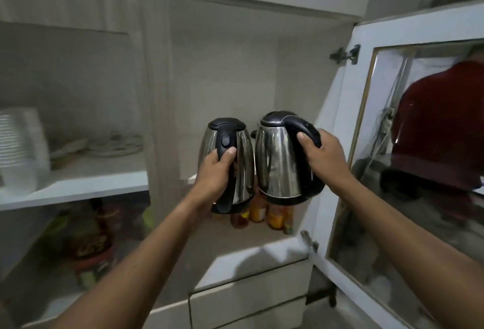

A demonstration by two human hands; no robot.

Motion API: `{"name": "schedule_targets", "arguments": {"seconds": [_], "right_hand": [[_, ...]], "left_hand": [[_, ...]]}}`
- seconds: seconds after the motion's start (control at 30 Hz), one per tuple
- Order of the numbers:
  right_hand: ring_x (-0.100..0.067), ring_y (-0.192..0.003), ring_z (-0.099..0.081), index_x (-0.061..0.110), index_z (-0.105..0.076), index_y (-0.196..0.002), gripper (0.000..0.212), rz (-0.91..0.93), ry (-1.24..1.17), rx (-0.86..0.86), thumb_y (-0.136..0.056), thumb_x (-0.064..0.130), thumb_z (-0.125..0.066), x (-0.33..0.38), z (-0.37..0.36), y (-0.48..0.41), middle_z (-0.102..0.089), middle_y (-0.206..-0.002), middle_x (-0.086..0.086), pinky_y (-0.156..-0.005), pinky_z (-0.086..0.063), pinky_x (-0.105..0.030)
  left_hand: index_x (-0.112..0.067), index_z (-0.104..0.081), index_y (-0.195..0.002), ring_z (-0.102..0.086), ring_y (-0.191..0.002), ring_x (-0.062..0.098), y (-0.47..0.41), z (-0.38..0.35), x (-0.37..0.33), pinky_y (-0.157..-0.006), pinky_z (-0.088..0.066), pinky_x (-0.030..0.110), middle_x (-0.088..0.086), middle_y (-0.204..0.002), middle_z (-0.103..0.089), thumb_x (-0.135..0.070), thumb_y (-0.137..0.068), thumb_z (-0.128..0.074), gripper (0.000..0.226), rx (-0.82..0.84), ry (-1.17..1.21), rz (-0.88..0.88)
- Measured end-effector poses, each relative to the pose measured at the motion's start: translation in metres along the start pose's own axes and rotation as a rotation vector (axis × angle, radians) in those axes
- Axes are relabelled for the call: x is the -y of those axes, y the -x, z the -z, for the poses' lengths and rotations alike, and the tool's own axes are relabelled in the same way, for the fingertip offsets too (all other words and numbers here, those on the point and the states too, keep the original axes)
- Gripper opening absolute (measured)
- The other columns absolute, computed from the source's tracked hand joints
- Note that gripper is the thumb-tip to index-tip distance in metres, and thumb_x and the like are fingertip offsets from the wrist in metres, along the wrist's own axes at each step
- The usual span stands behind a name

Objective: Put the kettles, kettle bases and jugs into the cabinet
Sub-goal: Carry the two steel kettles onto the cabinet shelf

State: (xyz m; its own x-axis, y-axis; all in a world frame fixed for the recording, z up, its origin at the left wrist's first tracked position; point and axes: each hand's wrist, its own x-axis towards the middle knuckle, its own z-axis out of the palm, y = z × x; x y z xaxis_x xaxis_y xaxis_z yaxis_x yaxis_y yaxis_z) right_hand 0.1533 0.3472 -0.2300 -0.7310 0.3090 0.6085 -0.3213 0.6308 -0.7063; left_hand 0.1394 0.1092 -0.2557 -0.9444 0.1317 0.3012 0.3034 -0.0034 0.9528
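Gripping by the handles, two kettles are held at the open cabinet (pixel 235 66) (side by side). Left hand (pixel 214 171) is closed on the left kettle (pixel 243 161), right hand (pixel 324 155) on the right kettle (pixel 280 161).

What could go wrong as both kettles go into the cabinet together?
1. The left kettle and right kettle hang almost touching; they may knock as they go in.
2. Each is carried by its handle alone, the left hand low on its grip, so it could swing.
3. The bottles below could be toppled if a kettle drops low.
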Motion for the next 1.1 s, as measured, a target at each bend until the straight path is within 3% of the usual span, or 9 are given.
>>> {"name": "schedule_targets", "arguments": {"seconds": [0.1, 0.2, 0.3, 0.5, 0.6, 0.73, 0.83, 1.0, 1.1], "right_hand": [[-0.021, -0.078, -0.064, 0.01, -0.065, -0.092, 0.033, 0.006, 0.024, -0.014, -0.098, 0.041, -0.057, -0.042, 0.023, -0.055, -0.067, -0.083, -0.005, -0.071, -0.05, -0.037], [-0.018, -0.077, -0.062, 0.014, -0.062, -0.09, 0.029, -0.003, 0.029, -0.02, -0.098, 0.042, -0.057, -0.067, 0.027, -0.096, -0.064, -0.082, -0.001, -0.069, -0.049, -0.035], [-0.016, -0.082, -0.062, 0.017, -0.062, -0.096, 0.026, -0.019, -0.003, -0.044, -0.099, 0.042, -0.055, -0.091, 0.015, -0.143, -0.065, -0.087, 0.001, -0.071, -0.049, -0.033], [-0.017, -0.086, -0.062, 0.017, -0.064, -0.106, 0.03, -0.096, -0.098, -0.067, -0.098, 0.043, -0.054, -0.143, -0.051, -0.232, -0.067, -0.095, 0.001, -0.074, -0.047, -0.034], [-0.01, -0.078, -0.058, 0.019, -0.06, -0.101, 0.021, -0.111, -0.125, -0.061, -0.099, 0.04, -0.056, -0.166, -0.094, -0.278, -0.062, -0.086, 0.009, -0.072, -0.043, -0.032], [-0.023, -0.078, -0.06, 0.013, -0.059, -0.091, 0.022, -0.154, -0.144, -0.1, -0.097, 0.035, -0.061, -0.192, -0.149, -0.337, -0.06, -0.078, 0.003, -0.069, -0.043, -0.034], [-0.03, -0.081, -0.061, 0.01, -0.057, -0.087, 0.029, -0.185, -0.148, -0.114, -0.097, 0.037, -0.06, -0.211, -0.183, -0.378, -0.06, -0.077, -0.003, -0.071, -0.046, -0.039], [-0.025, -0.079, -0.056, 0.009, -0.05, -0.082, 0.031, -0.163, -0.136, -0.125, -0.099, 0.033, -0.06, -0.238, -0.222, -0.416, -0.055, -0.076, -0.004, -0.067, -0.033, -0.03], [-0.025, -0.08, -0.058, 0.009, -0.052, -0.083, 0.029, -0.185, -0.14, -0.137, -0.098, 0.032, -0.062, -0.252, -0.238, -0.429, -0.058, -0.078, -0.007, -0.067, -0.033, -0.03]], "left_hand": [[-0.02, -0.067, -0.094, -0.069, -0.065, -0.002, -0.056, -0.054, 0.001, -0.061, -0.05, 0.014, -0.013, -0.069, -0.073, -0.03, -0.105, -0.047, 0.025, 0.008, 0.019, -0.033], [-0.019, -0.068, -0.099, -0.071, -0.069, 0.001, -0.097, -0.075, 0.002, -0.061, -0.051, 0.014, -0.008, -0.079, -0.076, -0.029, -0.105, -0.047, 0.024, 0.002, 0.04, -0.035], [-0.022, -0.063, -0.086, -0.063, -0.055, -0.006, -0.146, -0.091, 0.001, -0.054, -0.047, 0.01, -0.017, -0.059, -0.069, -0.028, -0.105, -0.048, 0.025, -0.036, 0.021, -0.056], [-0.023, -0.067, -0.096, -0.065, -0.07, 0.0, -0.26, -0.094, 0.03, -0.068, -0.049, 0.019, -0.015, -0.07, -0.069, -0.03, -0.103, -0.051, 0.019, -0.094, -0.029, -0.079], [-0.021, -0.065, -0.087, -0.064, -0.058, -0.003, -0.321, -0.09, 0.052, -0.062, -0.05, 0.015, -0.016, -0.058, -0.068, -0.028, -0.104, -0.05, 0.023, -0.11, -0.036, -0.088], [-0.019, -0.058, -0.074, -0.056, -0.062, 0.016, -0.402, -0.082, 0.073, -0.072, -0.045, 0.032, -0.004, -0.063, -0.06, -0.032, -0.103, -0.051, 0.032, -0.136, -0.062, -0.049], [-0.015, -0.054, -0.074, -0.054, -0.063, 0.017, -0.449, -0.078, 0.084, -0.068, -0.042, 0.03, 0.003, -0.068, -0.056, -0.029, -0.105, -0.048, 0.034, -0.112, -0.086, -0.066], [-0.013, -0.057, -0.074, -0.056, -0.062, 0.02, -0.5, -0.074, 0.106, -0.068, -0.046, 0.031, 0.005, -0.068, -0.057, -0.031, -0.104, -0.051, 0.035, -0.126, -0.041, 0.002], [-0.011, -0.058, -0.08, -0.056, -0.063, 0.019, -0.516, -0.072, 0.119, -0.065, -0.047, 0.027, 0.005, -0.07, -0.057, -0.03, -0.104, -0.05, 0.032, -0.135, -0.001, 0.04]]}}
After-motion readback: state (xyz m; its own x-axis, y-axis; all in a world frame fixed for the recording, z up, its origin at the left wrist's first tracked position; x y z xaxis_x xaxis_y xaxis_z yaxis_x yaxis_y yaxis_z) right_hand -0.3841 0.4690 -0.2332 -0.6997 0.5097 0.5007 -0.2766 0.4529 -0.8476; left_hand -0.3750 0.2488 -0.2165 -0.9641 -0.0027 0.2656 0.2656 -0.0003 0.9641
